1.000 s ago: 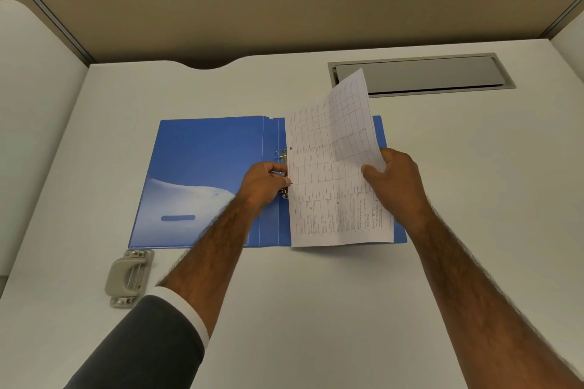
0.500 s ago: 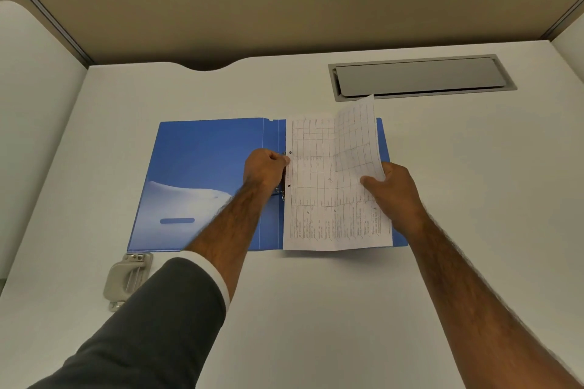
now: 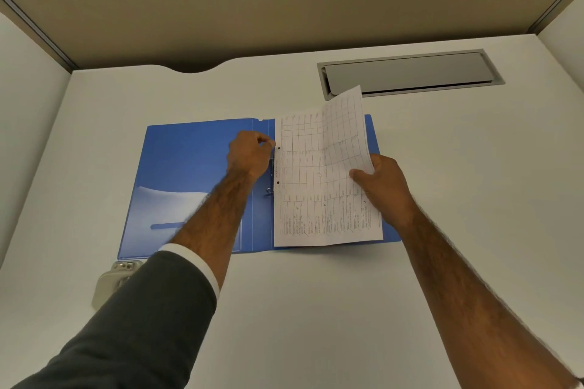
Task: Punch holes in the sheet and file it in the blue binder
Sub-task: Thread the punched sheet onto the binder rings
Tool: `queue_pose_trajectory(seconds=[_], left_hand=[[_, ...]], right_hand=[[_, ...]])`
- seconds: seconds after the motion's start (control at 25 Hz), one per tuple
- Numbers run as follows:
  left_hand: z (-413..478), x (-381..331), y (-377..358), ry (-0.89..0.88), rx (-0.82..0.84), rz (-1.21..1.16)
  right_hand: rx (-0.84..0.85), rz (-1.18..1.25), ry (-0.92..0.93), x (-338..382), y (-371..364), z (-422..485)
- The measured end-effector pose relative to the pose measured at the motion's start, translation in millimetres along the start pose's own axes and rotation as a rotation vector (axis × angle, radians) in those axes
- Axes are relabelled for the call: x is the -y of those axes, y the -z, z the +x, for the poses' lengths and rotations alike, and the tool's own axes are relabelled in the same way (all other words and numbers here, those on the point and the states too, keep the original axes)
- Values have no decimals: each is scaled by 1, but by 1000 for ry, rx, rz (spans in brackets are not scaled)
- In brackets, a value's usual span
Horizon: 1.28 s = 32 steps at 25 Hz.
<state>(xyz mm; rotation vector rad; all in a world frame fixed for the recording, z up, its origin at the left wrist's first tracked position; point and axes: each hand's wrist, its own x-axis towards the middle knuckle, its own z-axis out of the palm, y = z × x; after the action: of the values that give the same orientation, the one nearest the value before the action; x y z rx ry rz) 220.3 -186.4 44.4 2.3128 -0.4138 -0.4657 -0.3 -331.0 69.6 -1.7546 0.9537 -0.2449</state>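
Observation:
The blue binder (image 3: pixel 189 161) lies open and flat on the white desk. A printed sheet (image 3: pixel 316 186) with two punched holes along its left edge lies over the binder's right half, its far right corner curled upward. My left hand (image 3: pixel 249 155) is at the ring mechanism (image 3: pixel 270 189) beside the sheet's upper hole, fingers pinched at the paper's left edge. My right hand (image 3: pixel 384 183) grips the sheet's right edge. The upper part of the rings is hidden behind my left hand.
A grey hole punch (image 3: pixel 110 281) sits on the desk near the binder's front left corner, partly hidden by my sleeve. A grey cable hatch (image 3: pixel 410 74) is set in the desk at the back right. Partition walls enclose the desk.
The sheet has come down from a raised tilt to lie nearly flat on the binder's right half. My left hand has moved up along the rings to the upper hole.

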Motion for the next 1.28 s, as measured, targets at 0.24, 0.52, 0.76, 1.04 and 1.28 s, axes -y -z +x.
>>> queue_pose_trajectory(seconds=[0.24,0.52,0.76,1.04,1.28], left_hand=[[10,1,-5,124,179,-91],[16,3,1,157,280,-85],[13,2,-4,139,254,-57],[-9,5,-8,3,157,68],[-63,11,-11,-353,-117,217]], right_hand=[[7,-34,8,-1,4,5],[29,-33,14,-2,7,7],[15,-22,-23,-7,8,9],[57,42,-103,-27,9,17],[-99,-159,-130,-46,12,24]])
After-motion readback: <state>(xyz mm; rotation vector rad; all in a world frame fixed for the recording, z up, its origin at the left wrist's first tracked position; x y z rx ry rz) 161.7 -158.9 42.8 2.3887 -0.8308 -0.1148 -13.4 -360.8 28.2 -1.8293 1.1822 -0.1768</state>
